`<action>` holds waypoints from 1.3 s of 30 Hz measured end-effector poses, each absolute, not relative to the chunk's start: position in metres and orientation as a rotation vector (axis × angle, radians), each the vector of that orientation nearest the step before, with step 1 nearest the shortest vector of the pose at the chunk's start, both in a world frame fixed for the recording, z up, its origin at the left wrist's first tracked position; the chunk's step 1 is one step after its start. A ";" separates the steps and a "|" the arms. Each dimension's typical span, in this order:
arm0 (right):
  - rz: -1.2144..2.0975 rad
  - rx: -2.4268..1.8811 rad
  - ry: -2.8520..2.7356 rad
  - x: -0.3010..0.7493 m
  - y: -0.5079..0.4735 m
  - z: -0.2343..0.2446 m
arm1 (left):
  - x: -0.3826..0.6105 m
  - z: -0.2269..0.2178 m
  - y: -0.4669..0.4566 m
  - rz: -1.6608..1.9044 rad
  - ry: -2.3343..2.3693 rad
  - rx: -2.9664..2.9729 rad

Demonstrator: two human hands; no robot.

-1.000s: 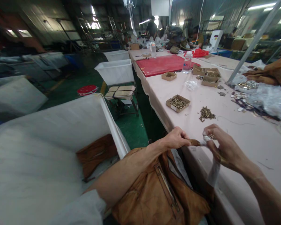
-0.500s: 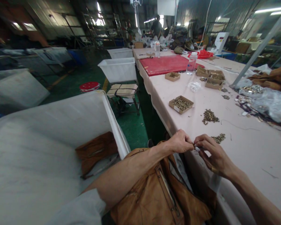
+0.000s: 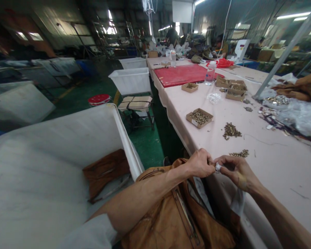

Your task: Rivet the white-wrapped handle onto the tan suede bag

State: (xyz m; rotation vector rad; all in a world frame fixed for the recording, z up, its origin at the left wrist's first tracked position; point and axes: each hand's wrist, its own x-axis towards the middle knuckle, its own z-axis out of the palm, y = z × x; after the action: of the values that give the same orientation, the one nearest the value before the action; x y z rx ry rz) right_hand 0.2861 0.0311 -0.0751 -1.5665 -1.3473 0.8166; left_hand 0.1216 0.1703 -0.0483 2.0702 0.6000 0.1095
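A brown leather jacket (image 3: 155, 214) with a zipped pocket and pale lining lies across my lap and up against the table edge. My left hand (image 3: 202, 164) is closed on a bit of the jacket's edge above the table's near edge. Its fingertips meet those of my right hand (image 3: 237, 171), whose thumb and forefinger are pinched together there. A small white thing (image 3: 218, 167) shows at the right thumb; whether it is a wrap or a held piece is unclear. Just beyond the hands lies a small pile of brassy metal studs (image 3: 240, 153), with a larger stud pile (image 3: 231, 131) behind it.
An open cardboard box of studs (image 3: 199, 118) stands on the pink-covered table (image 3: 274, 166). Farther back are more small boxes (image 3: 235, 95), a water bottle (image 3: 209, 74) and a red board (image 3: 181, 74). At left, a large white bin (image 3: 54, 135) holds a brown leather piece (image 3: 107, 169).
Both hands have come slightly lower, and the right fingers have closed in toward the left hand. The white thing at the right thumb shows more plainly. The view has shifted a little.
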 end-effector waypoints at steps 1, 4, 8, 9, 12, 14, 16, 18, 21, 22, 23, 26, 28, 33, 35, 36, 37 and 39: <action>0.843 -1.585 -1.319 0.287 0.031 -0.076 | 0.121 -0.048 0.170 0.107 0.604 2.068; 0.909 -1.604 -1.259 0.288 0.032 -0.076 | 0.120 -0.047 0.173 0.084 0.552 2.034; 1.026 -1.539 -1.210 0.287 0.034 -0.073 | 0.119 -0.045 0.176 0.029 0.508 2.005; 1.052 -1.522 -1.207 0.287 0.034 -0.073 | 0.119 -0.044 0.176 0.024 0.516 2.010; 1.114 -1.476 -1.215 0.286 0.035 -0.071 | 0.119 -0.040 0.174 0.017 0.548 2.032; 1.147 -1.439 -1.190 0.284 0.036 -0.070 | 0.118 -0.037 0.172 0.020 0.577 2.043; 1.172 -1.394 -1.122 0.282 0.037 -0.071 | 0.118 -0.035 0.172 0.039 0.599 2.051; 1.195 -1.339 -1.026 0.280 0.039 -0.071 | 0.118 -0.034 0.173 0.054 0.606 2.055; 1.237 -1.284 -0.900 0.280 0.039 -0.073 | 0.119 -0.035 0.175 0.068 0.622 2.044; 1.250 -1.272 -0.874 0.280 0.039 -0.074 | 0.120 -0.036 0.175 0.072 0.624 2.034; 1.258 -1.263 -0.853 0.281 0.039 -0.075 | 0.121 -0.037 0.175 0.076 0.622 2.022; 1.269 -1.231 -0.815 0.284 0.038 -0.079 | 0.123 -0.038 0.175 0.079 0.614 1.998; 1.274 -1.214 -0.801 0.286 0.038 -0.082 | 0.124 -0.038 0.175 0.081 0.627 1.991; 1.262 -1.188 -0.804 0.285 0.039 -0.084 | 0.125 -0.041 0.179 0.081 0.573 1.911; 1.259 -1.184 -0.817 0.284 0.039 -0.083 | 0.126 -0.043 0.180 0.080 0.555 1.835; 1.258 -1.182 -0.820 0.284 0.039 -0.083 | 0.126 -0.044 0.181 0.083 0.558 1.796; 1.258 -1.181 -0.821 0.284 0.039 -0.082 | 0.127 -0.044 0.181 0.086 0.565 1.759; 1.259 -1.181 -0.821 0.284 0.039 -0.083 | 0.127 -0.045 0.179 0.093 0.581 1.700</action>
State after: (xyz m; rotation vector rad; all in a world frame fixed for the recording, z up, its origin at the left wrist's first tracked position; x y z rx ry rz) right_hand 0.2839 0.0391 -0.0828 -1.1811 -0.8207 1.2589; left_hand 0.1274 0.1792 -0.0447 1.7001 0.5809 0.0932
